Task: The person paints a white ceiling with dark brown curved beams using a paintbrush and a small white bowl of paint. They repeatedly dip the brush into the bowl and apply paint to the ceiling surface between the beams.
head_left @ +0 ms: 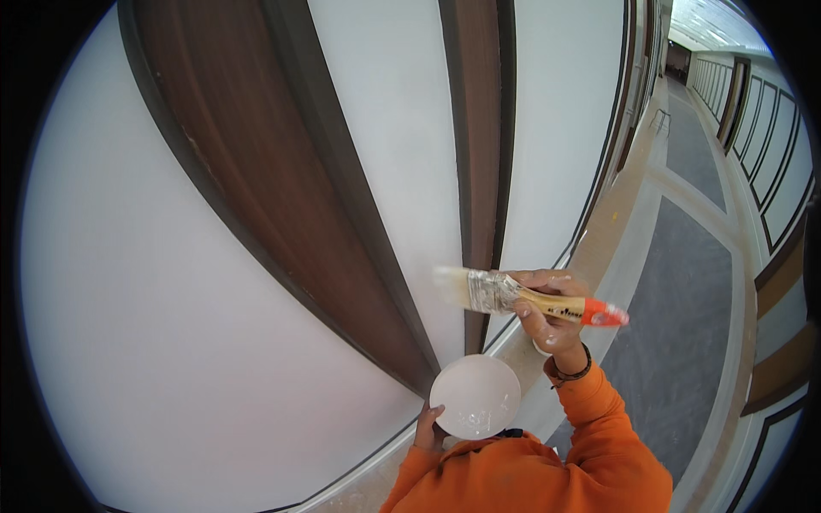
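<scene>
In my right hand is a flat paintbrush with a wooden handle and a red end. Its pale bristles point left, at the white wall strip between brown panels; whether they touch it I cannot tell. White paint smears its metal band and my fingers. Lower down, my left hand grips the rim of a round white bowl, thumb over the edge. Some white, shiny liquid shows at the bowl's near side.
A wide brown wooden panel with dark edging runs up the wall, and a narrower brown strip stands to its right. A long corridor floor with grey and beige areas stretches away at the right. Framed wall panels line its far side.
</scene>
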{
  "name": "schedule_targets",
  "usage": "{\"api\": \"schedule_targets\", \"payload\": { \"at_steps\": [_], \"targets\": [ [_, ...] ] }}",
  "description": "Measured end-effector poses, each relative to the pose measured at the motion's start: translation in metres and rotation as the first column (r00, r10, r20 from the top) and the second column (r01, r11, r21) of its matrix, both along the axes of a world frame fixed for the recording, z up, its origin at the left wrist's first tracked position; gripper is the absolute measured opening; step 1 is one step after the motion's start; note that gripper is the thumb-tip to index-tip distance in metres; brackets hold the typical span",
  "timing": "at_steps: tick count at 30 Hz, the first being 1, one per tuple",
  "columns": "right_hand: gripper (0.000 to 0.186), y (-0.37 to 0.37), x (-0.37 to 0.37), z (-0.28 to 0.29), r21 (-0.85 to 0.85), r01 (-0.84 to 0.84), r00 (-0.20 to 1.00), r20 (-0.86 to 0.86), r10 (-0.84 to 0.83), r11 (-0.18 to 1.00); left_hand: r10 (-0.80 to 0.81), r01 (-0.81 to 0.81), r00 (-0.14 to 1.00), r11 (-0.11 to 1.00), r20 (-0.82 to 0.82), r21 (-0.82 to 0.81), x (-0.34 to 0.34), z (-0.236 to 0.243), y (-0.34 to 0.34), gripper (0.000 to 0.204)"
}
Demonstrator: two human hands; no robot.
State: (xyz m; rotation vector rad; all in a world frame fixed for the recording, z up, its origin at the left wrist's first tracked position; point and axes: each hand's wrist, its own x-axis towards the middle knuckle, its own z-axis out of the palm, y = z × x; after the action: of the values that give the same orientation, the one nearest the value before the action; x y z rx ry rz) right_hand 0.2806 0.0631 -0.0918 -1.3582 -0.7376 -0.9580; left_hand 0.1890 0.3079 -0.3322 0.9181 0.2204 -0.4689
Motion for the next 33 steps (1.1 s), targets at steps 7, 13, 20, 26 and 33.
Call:
{"api": "schedule_targets", "payload": {
  "at_steps": [7, 13, 20, 26, 33],
  "targets": [
    [0.023, -0.03, -0.058, -0.045, -0.43, -0.207, 0.767, -0.629, -0.127, 0.879, 0.066, -0.065, 0.997, 0.997, 0.04, -0.031, -0.001, 0.023, -0.002, 0.063],
    [0.02, -0.027, -0.089, -0.078, -0.602, -0.287, 0.626, -0.707, -0.33, 0.745, 0.042, -0.042, 0.999, 0.999, 0.029, -0.01, 0.0, 0.048, -0.009, 0.064],
    [0.018, -0.025, -0.089, -0.075, -0.629, -0.216, 0.659, -0.658, -0.364, 0.746, 0.016, -0.015, 1.0, 1.0, 0.007, -0.005, 0.001, 0.067, -0.009, 0.048],
    [0.013, -0.023, -0.092, -0.06, -0.447, -0.177, 0.661, -0.714, -0.231, 0.877, 0.052, -0.052, 0.999, 0.999, -0.018, 0.002, -0.001, 0.074, -0.009, 0.044],
    [0.019, -0.032, -0.092, -0.08, -0.089, -0.151, 0.529, -0.848, 0.004, 0.984, 0.003, -0.002, 1.0, 1.0, -0.02, 0.017, -0.001, 0.067, -0.007, 0.055]
  ]
}}
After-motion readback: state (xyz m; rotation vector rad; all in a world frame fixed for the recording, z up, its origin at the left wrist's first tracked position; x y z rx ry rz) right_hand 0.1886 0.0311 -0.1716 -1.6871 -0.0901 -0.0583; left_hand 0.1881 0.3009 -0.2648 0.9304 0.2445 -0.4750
